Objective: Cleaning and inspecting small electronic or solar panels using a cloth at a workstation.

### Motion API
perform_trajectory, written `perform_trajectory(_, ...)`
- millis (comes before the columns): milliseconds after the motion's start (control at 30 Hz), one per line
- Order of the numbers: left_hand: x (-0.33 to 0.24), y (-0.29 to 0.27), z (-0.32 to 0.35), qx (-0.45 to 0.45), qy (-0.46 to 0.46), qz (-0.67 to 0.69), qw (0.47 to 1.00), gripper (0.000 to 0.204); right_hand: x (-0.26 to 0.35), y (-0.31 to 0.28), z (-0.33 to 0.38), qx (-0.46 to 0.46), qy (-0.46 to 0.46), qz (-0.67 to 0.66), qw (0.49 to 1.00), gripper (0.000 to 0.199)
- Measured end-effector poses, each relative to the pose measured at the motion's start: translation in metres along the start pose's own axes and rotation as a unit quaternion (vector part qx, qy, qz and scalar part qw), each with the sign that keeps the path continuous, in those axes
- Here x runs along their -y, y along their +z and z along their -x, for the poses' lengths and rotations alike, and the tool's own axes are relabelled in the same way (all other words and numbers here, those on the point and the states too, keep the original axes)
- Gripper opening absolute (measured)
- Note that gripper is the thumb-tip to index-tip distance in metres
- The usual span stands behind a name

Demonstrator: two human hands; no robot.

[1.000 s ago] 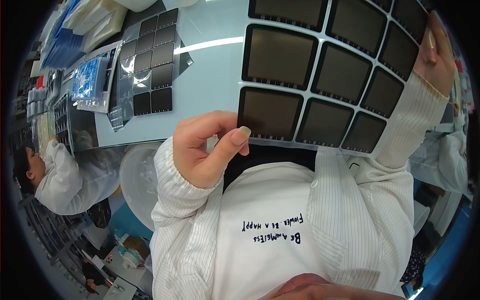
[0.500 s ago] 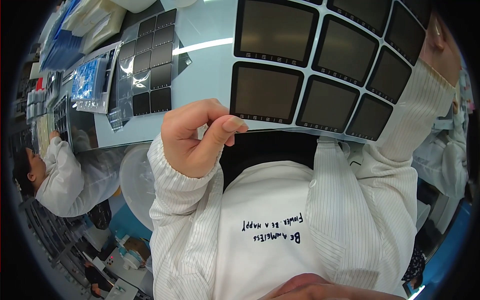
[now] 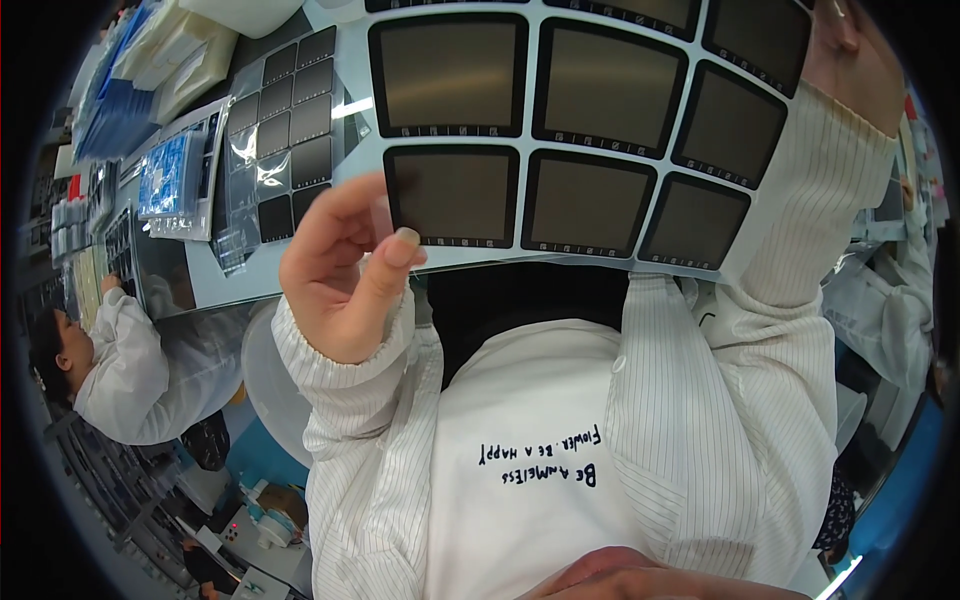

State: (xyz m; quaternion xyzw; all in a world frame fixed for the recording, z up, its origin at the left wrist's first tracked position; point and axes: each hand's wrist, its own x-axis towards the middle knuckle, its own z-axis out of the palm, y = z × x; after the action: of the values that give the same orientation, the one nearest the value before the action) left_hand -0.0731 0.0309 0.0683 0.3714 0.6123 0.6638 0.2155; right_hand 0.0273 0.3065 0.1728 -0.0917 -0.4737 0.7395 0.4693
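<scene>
A large clear sheet bearing rows of dark, black-framed square panels [image 3: 590, 200] is tilted up over the table in front of me. At its lower left corner is my left hand [image 3: 340, 270], with the thumb over the front edge and the index finger passing behind; a small pale, translucent piece shows between them. My right hand [image 3: 850, 65] is at the sheet's upper right edge and appears to hold it there, though its fingers are mostly hidden. Another sheet of smaller dark panels [image 3: 290, 110] lies on the table to the left, under glossy clear film.
A blue-and-white packet [image 3: 172, 178] lies at the left of the pale table [image 3: 225, 280]. Stacks of blue and cream sheets [image 3: 150, 75] stand behind it. A co-worker in a white coat [image 3: 130, 370] sits at the left. A translucent round bin [image 3: 275, 375] is beside my left arm.
The panel sheet has shifted left, with my right hand moving along. My left hand has also moved left; its closed pinch has loosened and its thumb and index finger are now around the sheet's edge.
</scene>
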Motion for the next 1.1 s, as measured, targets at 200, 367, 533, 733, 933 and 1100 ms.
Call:
perform_trajectory(200, 0.005, 0.0, -0.004, 0.035, -0.015, -0.015, 0.999, 0.054, -0.015, -0.003, -0.004, -0.067, -0.006, 0.07, 0.995, 0.017)
perform_trajectory(367, 0.018, -0.006, 0.0, 0.05, -0.128, 0.058, 0.989, 0.029, -0.043, -0.059, -0.02, 0.001, 0.132, 0.128, 0.983, 0.009)
perform_trajectory(533, 0.022, -0.004, 0.001, 0.07, -0.257, 0.073, 0.961, 0.036, -0.092, -0.114, -0.025, 0.024, 0.213, 0.152, 0.965, 0.009)
perform_trajectory(733, 0.026, -0.003, 0.005, 0.078, -0.278, 0.073, 0.955, 0.037, -0.103, -0.129, -0.012, -0.017, 0.283, 0.162, 0.945, 0.008)
perform_trajectory(933, 0.026, -0.004, 0.008, 0.095, -0.261, 0.073, 0.958, 0.038, -0.099, -0.138, -0.008, -0.006, 0.296, 0.141, 0.945, 0.009)
perform_trajectory(1100, 0.024, -0.005, 0.009, 0.102, -0.266, 0.067, 0.956, 0.037, -0.09, -0.136, -0.005, 0.002, 0.285, 0.167, 0.944, 0.009)
